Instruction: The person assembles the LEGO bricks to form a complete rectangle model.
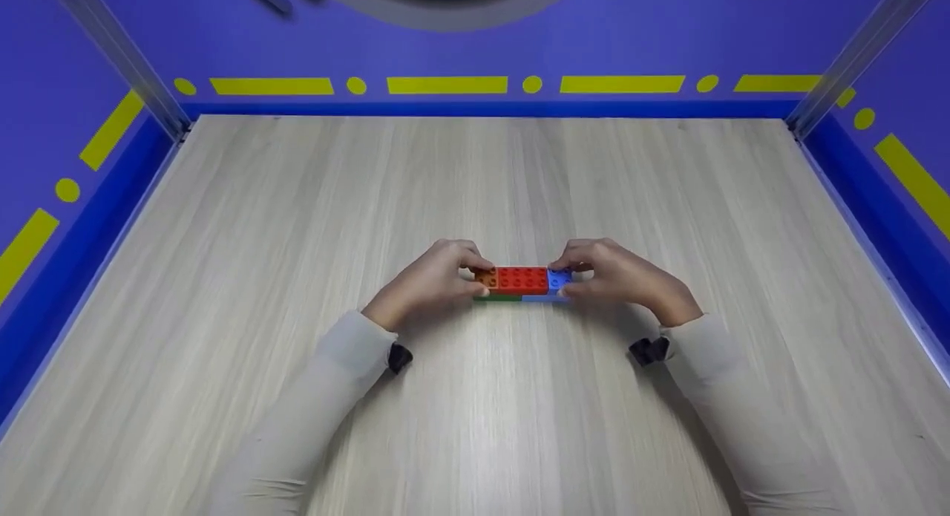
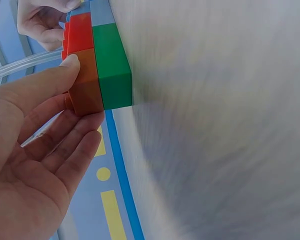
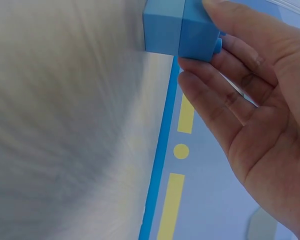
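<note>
Two layers of toy building bricks stand stacked on the table at the centre of the head view. On top, an orange brick (image 1: 487, 281), a red brick (image 1: 522, 280) and a blue brick (image 1: 558, 281) form a row. Beneath them lie a green brick (image 2: 112, 65) and a light blue brick (image 3: 163, 26). My left hand (image 1: 434, 282) pinches the orange brick at the left end between thumb and fingers. At the right end my right hand (image 1: 623, 278) pinches the blue brick in the same way. Fingertips hide part of both end bricks.
The wood-grain table (image 1: 475, 427) stretches out on all sides of the bricks. Purple-blue panels (image 1: 475, 52) with yellow dashes and dots border it at the back and sides. Each wrist carries a small black camera (image 1: 399, 358).
</note>
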`<move>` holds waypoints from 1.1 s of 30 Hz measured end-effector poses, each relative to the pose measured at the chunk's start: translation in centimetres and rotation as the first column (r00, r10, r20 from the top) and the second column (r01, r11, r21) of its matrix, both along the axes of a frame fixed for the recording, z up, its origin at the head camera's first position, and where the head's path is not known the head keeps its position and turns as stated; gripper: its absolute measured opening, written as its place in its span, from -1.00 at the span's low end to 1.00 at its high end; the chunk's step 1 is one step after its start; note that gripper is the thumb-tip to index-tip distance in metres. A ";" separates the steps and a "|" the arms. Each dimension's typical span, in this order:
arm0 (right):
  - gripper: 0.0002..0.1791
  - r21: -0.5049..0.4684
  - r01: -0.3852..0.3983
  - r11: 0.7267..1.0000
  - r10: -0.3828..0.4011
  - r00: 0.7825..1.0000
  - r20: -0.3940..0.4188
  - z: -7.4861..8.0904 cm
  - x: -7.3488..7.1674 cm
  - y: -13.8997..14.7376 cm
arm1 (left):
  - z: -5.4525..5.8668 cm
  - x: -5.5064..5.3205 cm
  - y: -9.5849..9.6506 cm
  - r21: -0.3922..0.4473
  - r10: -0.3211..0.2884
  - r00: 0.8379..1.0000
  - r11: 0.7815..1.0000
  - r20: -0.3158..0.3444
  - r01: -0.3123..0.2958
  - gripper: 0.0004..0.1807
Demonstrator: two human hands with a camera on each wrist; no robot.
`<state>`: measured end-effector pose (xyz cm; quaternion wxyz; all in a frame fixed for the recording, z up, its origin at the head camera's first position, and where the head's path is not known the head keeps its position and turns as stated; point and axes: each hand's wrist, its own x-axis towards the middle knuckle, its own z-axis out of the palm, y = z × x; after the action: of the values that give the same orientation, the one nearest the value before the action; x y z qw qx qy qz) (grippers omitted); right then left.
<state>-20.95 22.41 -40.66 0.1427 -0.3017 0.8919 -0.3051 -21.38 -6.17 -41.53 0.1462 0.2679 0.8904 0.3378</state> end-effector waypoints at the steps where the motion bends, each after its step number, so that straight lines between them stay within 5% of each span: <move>1: -0.64 -0.001 -0.003 1.000 0.003 1.000 -0.004 0.0 0.0 0.0 | 0.0 0.0 0.0 0.006 -0.005 1.000 1.000 -0.006 0.005 -0.62; 14: -0.61 -0.017 -0.015 1.000 0.014 0.999 -0.036 -0.6 0.2 -0.1 | -0.4 0.2 -0.4 0.053 -0.001 1.000 0.999 0.007 0.001 -0.62; 33: -0.59 0.033 0.071 0.997 -0.067 0.994 -0.090 -0.3 -1.5 -0.8 | -0.5 -1.9 -0.3 0.107 0.091 0.996 0.990 0.008 -0.092 -0.62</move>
<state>-22.42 21.63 -40.97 0.0979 -0.2813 0.9127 -0.2798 -23.33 -6.50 -42.02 0.1173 0.2338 0.8821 0.3918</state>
